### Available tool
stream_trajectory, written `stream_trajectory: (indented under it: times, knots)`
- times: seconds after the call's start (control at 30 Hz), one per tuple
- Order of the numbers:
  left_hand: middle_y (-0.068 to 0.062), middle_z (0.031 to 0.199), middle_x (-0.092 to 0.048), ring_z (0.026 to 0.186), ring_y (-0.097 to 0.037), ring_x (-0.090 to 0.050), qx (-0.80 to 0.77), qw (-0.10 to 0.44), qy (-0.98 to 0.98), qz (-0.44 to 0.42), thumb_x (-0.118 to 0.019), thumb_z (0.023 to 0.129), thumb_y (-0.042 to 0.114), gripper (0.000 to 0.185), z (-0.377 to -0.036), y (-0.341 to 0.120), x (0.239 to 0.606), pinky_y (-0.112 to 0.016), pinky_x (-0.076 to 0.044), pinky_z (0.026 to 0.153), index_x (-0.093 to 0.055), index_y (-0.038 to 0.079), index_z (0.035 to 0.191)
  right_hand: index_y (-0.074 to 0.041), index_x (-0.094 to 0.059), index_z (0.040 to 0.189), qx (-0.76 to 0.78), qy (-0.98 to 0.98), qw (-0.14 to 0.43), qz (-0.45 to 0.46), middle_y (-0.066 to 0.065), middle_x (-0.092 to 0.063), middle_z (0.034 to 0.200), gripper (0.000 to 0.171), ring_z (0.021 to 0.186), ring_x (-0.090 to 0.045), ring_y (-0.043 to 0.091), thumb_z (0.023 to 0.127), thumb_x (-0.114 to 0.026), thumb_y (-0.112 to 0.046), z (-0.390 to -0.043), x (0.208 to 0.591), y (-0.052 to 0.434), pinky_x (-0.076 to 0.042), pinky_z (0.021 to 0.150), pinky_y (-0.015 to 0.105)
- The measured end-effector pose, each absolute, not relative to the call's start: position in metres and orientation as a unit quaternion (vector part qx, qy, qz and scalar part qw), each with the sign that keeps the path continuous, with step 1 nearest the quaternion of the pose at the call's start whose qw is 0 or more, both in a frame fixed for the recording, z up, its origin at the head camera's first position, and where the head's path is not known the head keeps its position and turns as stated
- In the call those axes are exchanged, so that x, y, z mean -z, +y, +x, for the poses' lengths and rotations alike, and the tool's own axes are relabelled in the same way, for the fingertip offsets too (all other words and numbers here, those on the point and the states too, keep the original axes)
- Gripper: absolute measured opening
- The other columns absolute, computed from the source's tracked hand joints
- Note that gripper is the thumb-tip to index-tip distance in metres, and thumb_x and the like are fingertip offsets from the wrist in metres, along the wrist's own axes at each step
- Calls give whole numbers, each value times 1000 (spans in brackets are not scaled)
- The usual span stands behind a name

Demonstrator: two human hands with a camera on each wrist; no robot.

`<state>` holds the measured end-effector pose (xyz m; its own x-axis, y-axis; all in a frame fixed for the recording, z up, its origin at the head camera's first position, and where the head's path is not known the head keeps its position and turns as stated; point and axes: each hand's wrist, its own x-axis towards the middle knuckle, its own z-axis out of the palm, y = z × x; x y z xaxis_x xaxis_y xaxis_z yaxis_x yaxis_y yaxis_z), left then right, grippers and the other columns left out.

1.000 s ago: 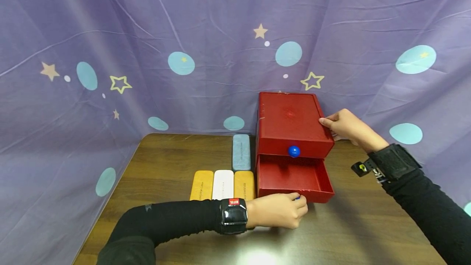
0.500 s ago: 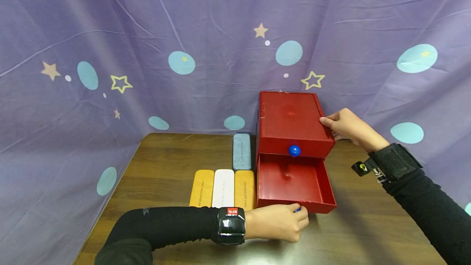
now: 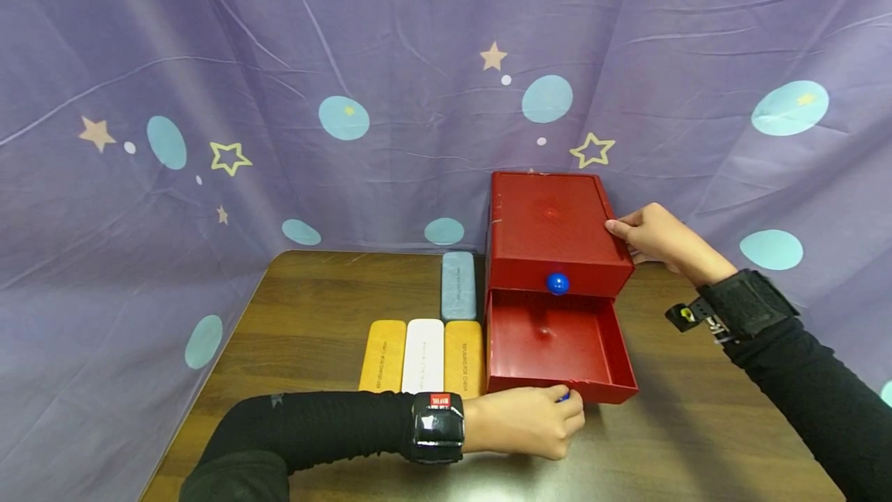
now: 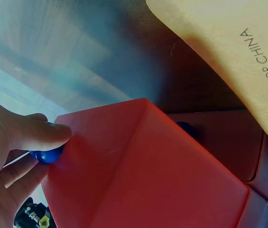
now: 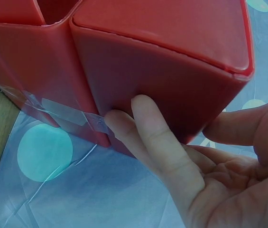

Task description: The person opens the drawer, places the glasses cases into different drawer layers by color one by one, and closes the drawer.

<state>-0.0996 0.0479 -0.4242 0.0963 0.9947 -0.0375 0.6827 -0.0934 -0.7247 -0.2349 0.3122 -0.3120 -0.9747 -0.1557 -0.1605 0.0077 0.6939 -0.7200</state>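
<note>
A red two-tier drawer cabinet (image 3: 550,219) stands at the back of the table, its lower drawer (image 3: 550,351) pulled out and its upper one closed. No objects show inside the pulled-out drawer. My left hand (image 3: 524,422) pinches that drawer's blue knob (image 4: 49,155) between thumb and fingers. The upper drawer has a blue knob (image 3: 557,283) too. At the cabinet's right side, my right hand (image 3: 662,242) holds it, thumb on the top edge. In the right wrist view, fingers (image 5: 148,121) press against the side wall near a strip of clear tape.
Left of the cabinet lie a yellow case (image 3: 382,355), a white case (image 3: 423,355) and another yellow case (image 3: 463,355) in a row. Behind them is a blue-grey case (image 3: 458,287). A purple patterned curtain (image 3: 390,60) hangs behind the wooden table (image 3: 313,293).
The lower drawer has slid farther out toward me, with my left hand on its knob. Over the last half second it has stayed put. My right hand has kept its place on the cabinet.
</note>
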Motion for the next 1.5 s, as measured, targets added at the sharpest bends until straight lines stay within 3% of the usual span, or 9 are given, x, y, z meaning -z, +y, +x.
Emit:
stream_trajectory:
  times: [0.5,0.7,0.83,1.0,1.1,1.3,1.5]
  knots:
    - [11,114,-68,114,-11,-60,-275,273,-618,-684,-42,106,19,40,-96,48,425,-25,-49,94,-76,40,105,24,-50,131,390,914,104,-38,18,-72,97,49,75,-64,1,109,-45,-20,-234,316,313,-63,69,32]
    - [12,114,-67,113,-11,-61,-261,292,-620,-680,-38,106,20,40,-97,45,426,-29,-47,102,-74,39,104,25,-49,131,391,914,105,-39,30,-70,107,50,77,-65,2,110,-44,-19,-233,316,312,-63,70,33]
    - [10,121,-67,119,-12,-61,-264,308,-617,-674,-32,107,18,42,-96,40,422,-33,-45,111,-71,32,115,25,-49,131,387,915,109,-40,31,-70,108,51,79,-66,3,110,-43,-20,-233,315,313,-63,71,34]
    - [6,130,-67,125,-13,-59,-263,316,-618,-670,-27,108,15,44,-96,27,407,-36,-43,114,-65,22,129,26,-52,129,394,911,110,-45,19,-73,97,50,74,-64,-1,110,-43,-20,-232,314,313,-62,70,30]
    - [5,133,-66,128,-14,-59,-241,325,-634,-659,-29,109,16,41,-98,17,396,-36,-41,116,-64,22,131,25,-53,128,400,909,108,-46,16,-74,94,50,73,-65,-2,110,-43,-20,-232,314,312,-62,70,29]
    - [-1,127,-69,124,-20,-63,-164,368,-650,-645,-37,106,14,37,-113,-7,380,-41,-44,114,-67,16,126,25,-49,132,395,911,106,-40,27,-72,105,51,77,-66,1,110,-43,-20,-233,312,312,-63,70,32]
    - [-3,123,-72,119,-19,-66,-108,402,-695,-587,-52,100,18,30,-136,-39,381,-41,-48,111,-70,12,123,25,-48,133,396,911,107,-38,26,-71,105,51,77,-65,0,110,-43,-21,-233,311,312,-63,71,31]
